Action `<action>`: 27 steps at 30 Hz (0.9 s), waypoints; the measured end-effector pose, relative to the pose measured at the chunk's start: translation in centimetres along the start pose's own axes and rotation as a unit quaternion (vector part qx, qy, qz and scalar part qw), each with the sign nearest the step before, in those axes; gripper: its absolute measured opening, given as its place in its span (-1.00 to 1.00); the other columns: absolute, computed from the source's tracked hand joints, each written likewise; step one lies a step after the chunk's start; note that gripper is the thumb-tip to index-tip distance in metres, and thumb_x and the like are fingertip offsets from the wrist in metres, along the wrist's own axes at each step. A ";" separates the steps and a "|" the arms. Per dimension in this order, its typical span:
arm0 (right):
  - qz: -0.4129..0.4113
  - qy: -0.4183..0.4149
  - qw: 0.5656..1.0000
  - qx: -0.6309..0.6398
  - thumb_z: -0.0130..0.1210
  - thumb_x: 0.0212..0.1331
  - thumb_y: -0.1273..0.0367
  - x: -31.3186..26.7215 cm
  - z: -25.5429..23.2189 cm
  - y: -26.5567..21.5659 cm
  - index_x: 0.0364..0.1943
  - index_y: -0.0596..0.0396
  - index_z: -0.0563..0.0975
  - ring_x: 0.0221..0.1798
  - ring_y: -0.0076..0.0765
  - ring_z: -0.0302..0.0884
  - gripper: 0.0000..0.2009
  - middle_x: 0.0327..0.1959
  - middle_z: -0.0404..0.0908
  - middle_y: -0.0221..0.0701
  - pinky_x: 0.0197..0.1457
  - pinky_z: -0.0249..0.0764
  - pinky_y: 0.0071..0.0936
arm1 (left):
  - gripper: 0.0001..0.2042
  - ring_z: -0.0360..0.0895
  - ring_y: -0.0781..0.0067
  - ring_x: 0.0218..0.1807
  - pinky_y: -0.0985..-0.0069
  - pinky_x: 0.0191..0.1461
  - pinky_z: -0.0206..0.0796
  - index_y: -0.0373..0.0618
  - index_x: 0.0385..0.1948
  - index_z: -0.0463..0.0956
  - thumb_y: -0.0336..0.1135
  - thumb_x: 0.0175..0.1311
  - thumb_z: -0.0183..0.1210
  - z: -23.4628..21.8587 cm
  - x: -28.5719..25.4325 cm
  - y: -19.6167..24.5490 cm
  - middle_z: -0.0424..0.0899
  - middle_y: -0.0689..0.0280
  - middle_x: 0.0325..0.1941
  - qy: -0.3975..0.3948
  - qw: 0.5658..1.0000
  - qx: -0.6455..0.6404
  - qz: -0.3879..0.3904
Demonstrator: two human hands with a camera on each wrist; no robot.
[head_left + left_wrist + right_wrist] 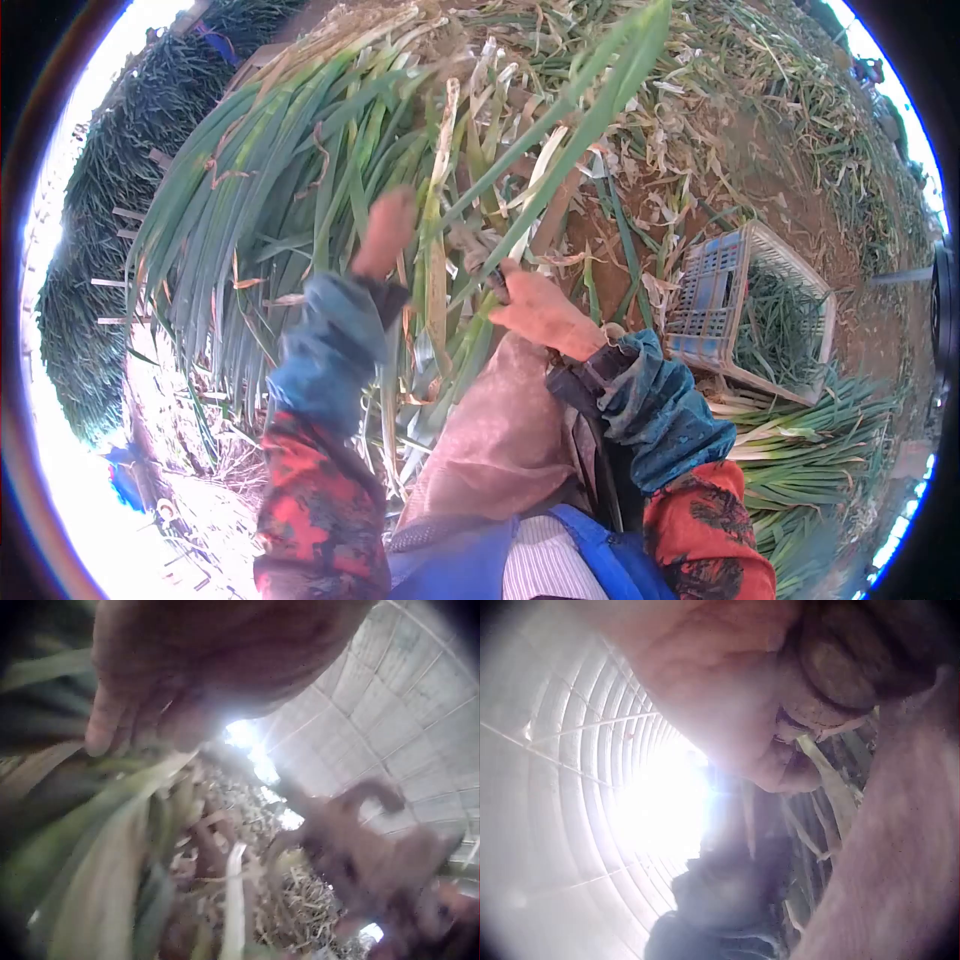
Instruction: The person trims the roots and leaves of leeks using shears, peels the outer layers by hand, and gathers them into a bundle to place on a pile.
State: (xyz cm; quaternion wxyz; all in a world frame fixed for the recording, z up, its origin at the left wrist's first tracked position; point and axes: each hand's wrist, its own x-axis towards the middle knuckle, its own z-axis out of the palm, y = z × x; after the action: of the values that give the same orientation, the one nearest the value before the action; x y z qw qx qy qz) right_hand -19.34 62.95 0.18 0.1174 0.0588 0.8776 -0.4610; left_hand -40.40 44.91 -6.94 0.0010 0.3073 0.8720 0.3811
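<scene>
My left hand (pixel 388 232), blurred, is over the right side of a big heap of long green onions (pixel 270 170). In the left wrist view its fingers (pixel 105 727) point down among green leaves (pixel 105 862), which partly hide the fingertips. Just above a brown cloth over the lap (pixel 500 420), my right hand (pixel 545 308) grips a dark, round-ended thing (pixel 840 671), its fingers curled round it; its kind is not shown. A long green onion leaf (pixel 590 110) slants up and right from beside this hand.
A blue and white plastic crate (pixel 705 290) lies tipped at the right with green leaves inside. Below it is a pile of green onions (pixel 810 450). Peeled-off leaves (pixel 700 150) litter the soil ahead. Another large green stack (pixel 130 230) stands at the far left.
</scene>
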 end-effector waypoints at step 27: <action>0.043 0.007 0.999 0.000 0.12 -0.12 0.31 0.8 1.2 0.4 -0.18 0.33 0.28 -0.21 0.28 0.45 -0.55 -0.38 0.48 0.17 -0.16 0.37 -0.08 | -0.60 0.53 -0.07 -0.12 0.18 -0.08 0.34 -0.25 -0.32 0.51 -0.18 -0.22 0.28 2.6 -1.6 2.9 0.58 -0.06 -0.25 -0.150 0.935 0.153 -0.283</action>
State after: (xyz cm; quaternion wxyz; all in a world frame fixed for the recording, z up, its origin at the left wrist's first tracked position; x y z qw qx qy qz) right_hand -19.89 62.19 -0.96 0.1308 0.1001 0.8750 -0.4552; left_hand -36.99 47.31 -7.26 0.1929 0.0976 0.9604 0.1760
